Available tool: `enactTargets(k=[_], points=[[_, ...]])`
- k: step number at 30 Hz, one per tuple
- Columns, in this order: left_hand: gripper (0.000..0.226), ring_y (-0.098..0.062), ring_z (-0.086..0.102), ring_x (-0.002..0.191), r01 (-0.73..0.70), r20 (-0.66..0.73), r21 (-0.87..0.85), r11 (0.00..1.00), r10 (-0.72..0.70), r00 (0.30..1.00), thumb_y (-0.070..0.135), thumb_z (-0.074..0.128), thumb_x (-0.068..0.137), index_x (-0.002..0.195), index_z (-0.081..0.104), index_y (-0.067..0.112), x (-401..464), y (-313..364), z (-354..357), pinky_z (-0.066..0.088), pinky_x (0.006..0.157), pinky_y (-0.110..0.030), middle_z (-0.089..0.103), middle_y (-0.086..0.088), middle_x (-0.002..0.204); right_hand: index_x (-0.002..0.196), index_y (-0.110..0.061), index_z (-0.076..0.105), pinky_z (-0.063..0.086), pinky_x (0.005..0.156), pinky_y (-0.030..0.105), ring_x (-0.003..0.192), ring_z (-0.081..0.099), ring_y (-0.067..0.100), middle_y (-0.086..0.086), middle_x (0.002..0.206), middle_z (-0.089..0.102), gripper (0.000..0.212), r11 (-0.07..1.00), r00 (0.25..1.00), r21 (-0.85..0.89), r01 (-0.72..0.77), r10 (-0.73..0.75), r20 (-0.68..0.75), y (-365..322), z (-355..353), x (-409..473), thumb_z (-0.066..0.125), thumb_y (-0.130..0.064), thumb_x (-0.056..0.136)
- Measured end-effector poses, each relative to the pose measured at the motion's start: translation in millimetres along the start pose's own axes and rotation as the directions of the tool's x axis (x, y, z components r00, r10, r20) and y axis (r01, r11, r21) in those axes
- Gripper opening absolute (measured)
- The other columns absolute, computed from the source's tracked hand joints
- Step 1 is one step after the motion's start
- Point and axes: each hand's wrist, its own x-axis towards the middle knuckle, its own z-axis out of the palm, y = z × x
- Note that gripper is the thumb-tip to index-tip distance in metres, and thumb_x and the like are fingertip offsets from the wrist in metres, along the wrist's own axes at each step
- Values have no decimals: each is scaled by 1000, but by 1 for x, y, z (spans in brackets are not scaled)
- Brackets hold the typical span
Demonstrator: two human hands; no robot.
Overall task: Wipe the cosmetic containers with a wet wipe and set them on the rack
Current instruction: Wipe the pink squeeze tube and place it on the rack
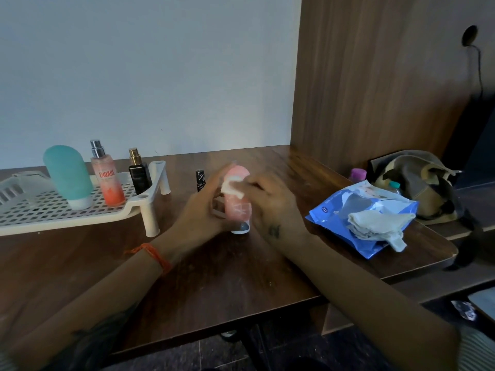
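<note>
A pink tube stands cap-down on the wooden table in the middle of the view. My left hand grips its left side. My right hand pinches a white wet wipe against the upper part of the tube. The white perforated rack stands at the left. On it are a teal tube, a pink spray bottle and a dark perfume bottle.
A small black container stands behind my left hand, off the rack. At the right lies a blue wet-wipe pack with used wipes on top. Behind it are a purple-capped bottle and a pouch. A wood panel walls the right side.
</note>
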Motion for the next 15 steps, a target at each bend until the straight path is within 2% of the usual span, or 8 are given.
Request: enactTargets(k=[2,3,6,8,10,11,13,15], points=[[101,-31,64,89,-1,13,22,1000,0,1000,-2,84,58,132,36,47,0,-2,1,58,76,-39,64,0,109,100,2,68,56,67,42,78,63,35,20,90,65,38,993,989,-8,-116,115,-93,2,-1,2,67,10,63],[100,-25,65,86,-3,13,19,1000,3,1000,-5,83,59,132,36,46,0,-2,1,59,74,-34,64,2,108,100,2,68,56,67,42,78,63,35,19,90,65,36,995,992,-23,-99,96,-85,0,0,3,67,7,65],[94,-7,59,94,-1,13,60,998,0,1000,-3,79,64,138,33,32,2,-2,-1,51,79,-14,60,8,111,96,2,70,52,69,36,78,63,32,17,89,66,22,983,983,-60,172,-167,72,-7,3,1,62,-3,76],[96,-11,58,102,-3,17,68,998,2,1000,3,82,62,138,33,33,2,-2,-1,51,89,-24,58,8,116,95,2,70,53,69,36,79,63,33,18,89,66,23,972,966,-54,231,-222,133,-6,-1,0,65,-1,73],[100,-24,63,104,3,10,13,1000,-3,1000,10,86,55,137,36,40,1,-2,0,54,88,-41,63,7,117,97,1,69,56,71,40,81,63,34,18,92,66,30,998,995,-13,69,-68,78,-2,-1,0,71,1,67],[101,-29,63,101,0,2,8,1000,0,1000,8,86,56,137,36,40,0,-2,0,55,85,-44,65,6,115,97,0,68,56,69,43,80,63,34,19,92,65,30,999,999,23,-43,43,22,1,-1,0,68,2,67],[101,-28,63,98,-3,10,22,1000,3,1000,3,86,58,138,35,37,1,-4,0,57,82,-42,64,6,114,98,-1,68,55,66,45,79,62,36,19,91,64,29,983,985,74,-171,173,-26,5,-1,1,63,4,69],[103,-16,64,101,4,9,11,1000,-5,1000,2,86,57,139,34,36,1,-5,-2,56,84,-36,62,7,118,99,-2,69,55,70,44,82,62,35,18,93,65,35,997,996,18,-73,72,52,1,1,0,75,4,65]])
